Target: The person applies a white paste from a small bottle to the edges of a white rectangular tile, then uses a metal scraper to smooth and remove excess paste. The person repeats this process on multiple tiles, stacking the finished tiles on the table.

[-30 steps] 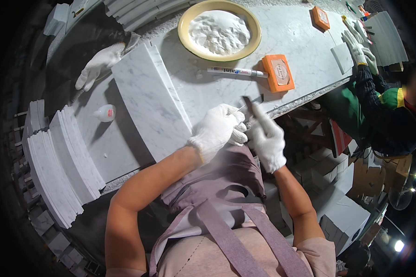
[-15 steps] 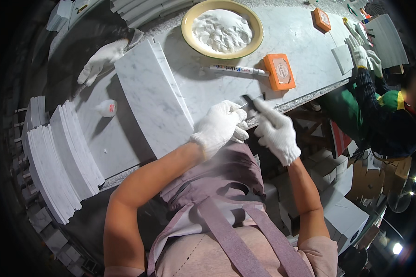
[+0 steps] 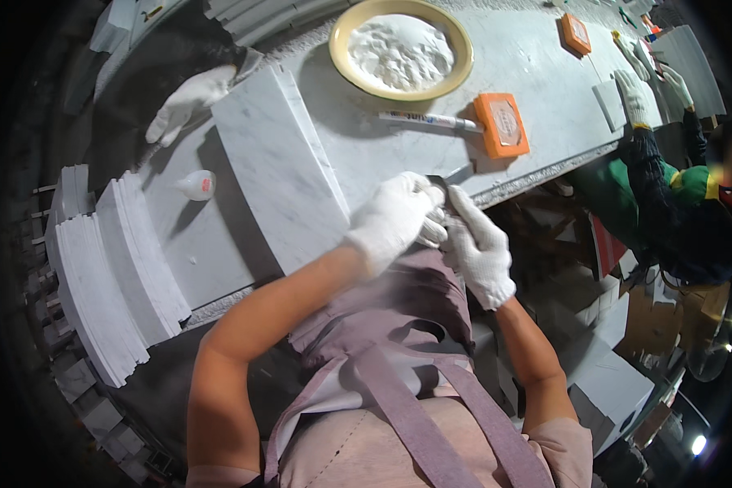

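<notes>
My left hand (image 3: 398, 215), in a white knit glove, is closed near the table's front edge, its fingertips pinching something too small to make out. Close beside it is my right hand (image 3: 481, 256), also gloved, with the thumb and forefinger on a small dark flat piece (image 3: 437, 184). The piece touches or nearly touches the left fingertips, and its lower part is hidden by the gloves. Just left of my left hand lies a stack of pale veined marble slabs (image 3: 272, 154). Beyond my hands, a white paint marker (image 3: 431, 120) lies against an orange block (image 3: 501, 126).
A yellow-rimmed basin (image 3: 338, 50) of white powder stands farther back on the marble-topped table (image 3: 545, 89). Leftward are a white squeeze bottle (image 3: 197, 185), a loose white glove (image 3: 191, 98) and grooved slabs (image 3: 122, 260). A gloved co-worker (image 3: 659, 183) works at the right near another orange block (image 3: 576, 34).
My right hand has moved in toward the left, bringing the dark piece up against the left fingertips. The whole view has shifted slightly. The co-worker's hands have moved apart.
</notes>
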Available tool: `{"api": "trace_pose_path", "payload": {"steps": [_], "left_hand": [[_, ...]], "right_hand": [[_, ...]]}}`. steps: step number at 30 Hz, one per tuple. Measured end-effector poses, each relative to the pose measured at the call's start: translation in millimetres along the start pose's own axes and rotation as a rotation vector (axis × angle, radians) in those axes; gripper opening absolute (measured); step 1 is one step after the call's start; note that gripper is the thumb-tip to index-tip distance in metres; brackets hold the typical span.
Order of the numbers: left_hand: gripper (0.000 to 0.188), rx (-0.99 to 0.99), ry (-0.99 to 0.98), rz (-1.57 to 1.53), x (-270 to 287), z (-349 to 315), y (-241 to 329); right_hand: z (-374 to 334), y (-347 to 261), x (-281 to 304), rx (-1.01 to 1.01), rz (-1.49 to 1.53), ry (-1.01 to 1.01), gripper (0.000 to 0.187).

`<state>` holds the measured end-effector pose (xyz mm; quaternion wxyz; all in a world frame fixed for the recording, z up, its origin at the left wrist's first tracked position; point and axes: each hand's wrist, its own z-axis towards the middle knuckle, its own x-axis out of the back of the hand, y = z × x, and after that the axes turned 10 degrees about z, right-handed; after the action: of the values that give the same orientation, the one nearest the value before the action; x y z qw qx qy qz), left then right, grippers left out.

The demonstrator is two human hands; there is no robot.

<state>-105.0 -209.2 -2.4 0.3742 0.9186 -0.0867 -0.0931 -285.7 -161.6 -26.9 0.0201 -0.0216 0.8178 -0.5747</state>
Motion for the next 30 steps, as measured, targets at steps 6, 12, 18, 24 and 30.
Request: {"api": "trace_pose_path", "payload": {"steps": [6, 12, 18, 24, 30], "left_hand": [[0.017, -1.041, 0.537, 1.376, 2.3, -8.2, 3.3], [0.006, -1.101, 0.519, 1.722, 15.1, 2.8, -2.0], [0.009, -1.065, 0.448, 1.689, 15.4, 5.4, -7.7], [0.014, -1.082, 0.502, 1.731, 17.0, 0.9, -8.1], [0.005, -1.013, 0.537, 1.619, 16.3, 1.8, -10.8]], "right_hand": [[3.3, -10.3, 38.0, 0.031, 0.217, 0.349, 0.051], [2.4, -17.4, 13.4, -0.165, 0.103, 0.118, 0.047], [5.7, -28.9, 12.2, -0.169, 0.068, 0.255, 0.049], [1.5, -20.3, 13.1, -0.143, -0.075, -0.003, 0.047], [-7.6, -15.9, 5.3, -0.104, -0.025, -0.052, 0.048]]}}
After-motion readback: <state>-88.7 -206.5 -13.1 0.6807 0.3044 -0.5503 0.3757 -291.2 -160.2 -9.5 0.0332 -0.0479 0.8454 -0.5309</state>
